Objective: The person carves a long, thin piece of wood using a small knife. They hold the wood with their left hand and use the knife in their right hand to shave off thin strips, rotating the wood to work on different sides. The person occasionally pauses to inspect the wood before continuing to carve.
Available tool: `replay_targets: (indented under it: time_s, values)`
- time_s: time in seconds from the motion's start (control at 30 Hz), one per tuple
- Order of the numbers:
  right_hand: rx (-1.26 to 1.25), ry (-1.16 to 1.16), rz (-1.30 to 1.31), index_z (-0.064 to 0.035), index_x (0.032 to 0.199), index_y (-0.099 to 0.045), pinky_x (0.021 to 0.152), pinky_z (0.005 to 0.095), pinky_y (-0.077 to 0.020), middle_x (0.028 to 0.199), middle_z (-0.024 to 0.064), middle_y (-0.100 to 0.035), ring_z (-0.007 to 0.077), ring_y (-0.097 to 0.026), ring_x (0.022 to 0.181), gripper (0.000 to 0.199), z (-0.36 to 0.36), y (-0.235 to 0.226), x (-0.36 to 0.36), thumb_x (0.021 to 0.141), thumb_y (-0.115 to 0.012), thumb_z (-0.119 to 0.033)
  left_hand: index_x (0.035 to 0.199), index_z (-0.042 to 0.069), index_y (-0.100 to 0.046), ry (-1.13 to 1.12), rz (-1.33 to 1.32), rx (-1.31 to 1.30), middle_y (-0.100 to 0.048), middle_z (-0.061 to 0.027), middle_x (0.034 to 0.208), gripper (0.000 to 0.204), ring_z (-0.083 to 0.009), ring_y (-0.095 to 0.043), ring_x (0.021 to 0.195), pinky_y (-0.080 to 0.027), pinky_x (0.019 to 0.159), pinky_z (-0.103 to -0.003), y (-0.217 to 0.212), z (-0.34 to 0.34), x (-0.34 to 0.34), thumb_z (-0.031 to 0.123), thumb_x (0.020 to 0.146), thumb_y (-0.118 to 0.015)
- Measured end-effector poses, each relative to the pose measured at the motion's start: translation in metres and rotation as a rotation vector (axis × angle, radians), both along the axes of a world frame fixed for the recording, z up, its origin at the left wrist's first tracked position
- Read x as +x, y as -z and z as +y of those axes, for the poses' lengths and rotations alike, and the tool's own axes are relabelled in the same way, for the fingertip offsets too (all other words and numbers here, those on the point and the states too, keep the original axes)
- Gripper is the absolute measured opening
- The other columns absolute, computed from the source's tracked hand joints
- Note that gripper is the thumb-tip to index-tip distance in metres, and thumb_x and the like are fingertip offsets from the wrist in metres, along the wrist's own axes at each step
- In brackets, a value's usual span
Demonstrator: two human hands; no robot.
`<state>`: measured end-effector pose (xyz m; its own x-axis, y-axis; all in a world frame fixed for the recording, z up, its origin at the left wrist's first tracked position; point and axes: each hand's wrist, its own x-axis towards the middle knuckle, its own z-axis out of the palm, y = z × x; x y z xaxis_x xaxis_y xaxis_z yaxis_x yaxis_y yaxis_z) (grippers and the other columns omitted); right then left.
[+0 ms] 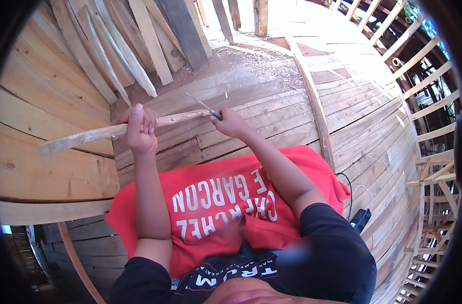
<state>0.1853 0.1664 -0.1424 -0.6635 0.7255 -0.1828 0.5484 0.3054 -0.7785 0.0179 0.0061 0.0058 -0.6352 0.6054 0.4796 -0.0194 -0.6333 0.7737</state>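
My left hand [139, 126] is closed around a long, pale wooden stick [84, 138], which runs from the left side toward my right hand. In my right hand [230, 123] is a knife [215, 114] with a dark handle and a thin blade that points up and to the left. The blade's lower part lies at the stick's right end, where the wood looks narrower and lighter. Whether the edge touches the wood I cannot tell. A red cloth [160, 202] with white lettering is spread over my lap, below both forearms.
Curved plank walls [43, 116] rise at the left, with several loose boards [155, 45] leaning at the upper left. Wood shavings [261, 63] litter the plank floor. A raised wooden strip [314, 101] crosses it on the right. A black device [360, 220] with a cable lies beside me.
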Motion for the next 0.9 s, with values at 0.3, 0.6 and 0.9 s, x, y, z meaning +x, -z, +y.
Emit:
replay_targets:
  time_s: [0.3, 0.6, 0.9]
  values:
    - [0.069, 0.031, 0.21, 0.0027, 0.091, -0.065, 0.065, 0.047, -0.0478, 0.075, 0.0203, -0.065, 0.0375, -0.064, 0.071, 0.037, -0.048, -0.032, 0.001, 0.096, -0.058, -0.034, 0.054, 0.014, -0.034, -0.032, -0.029, -0.011, -0.036, 0.0, 0.047, 0.043, -0.011, -0.034, 0.039, -0.034, 0.045, -0.029, -0.004, -0.011, 0.012, 0.008, 0.091, -0.056]
    - [0.062, 0.158, 0.049, 0.0031, 0.093, -0.068, 0.076, 0.0525, -0.0498, 0.083, 0.0282, -0.066, 0.0464, -0.065, 0.084, 0.046, -0.039, -0.01, 0.017, 0.101, -0.045, -0.036, 0.054, 0.013, -0.036, -0.026, -0.071, 0.025, -0.038, -0.0003, 0.046, 0.04, -0.0105, -0.037, 0.038, -0.032, 0.041, -0.028, 0.01, 0.032, 0.057, 0.009, 0.087, -0.057]
    - [0.145, 0.175, 0.187, 0.0036, 0.097, -0.068, 0.078, 0.0545, -0.0499, 0.088, 0.0304, -0.066, 0.0485, -0.064, 0.088, 0.047, -0.043, -0.005, 0.01, 0.102, -0.041, -0.034, 0.054, 0.01, -0.038, -0.144, -0.065, 0.012, -0.04, -0.0006, 0.047, 0.036, -0.0109, -0.039, 0.036, -0.033, 0.038, -0.028, -0.016, 0.063, 0.052, 0.005, 0.085, -0.057]
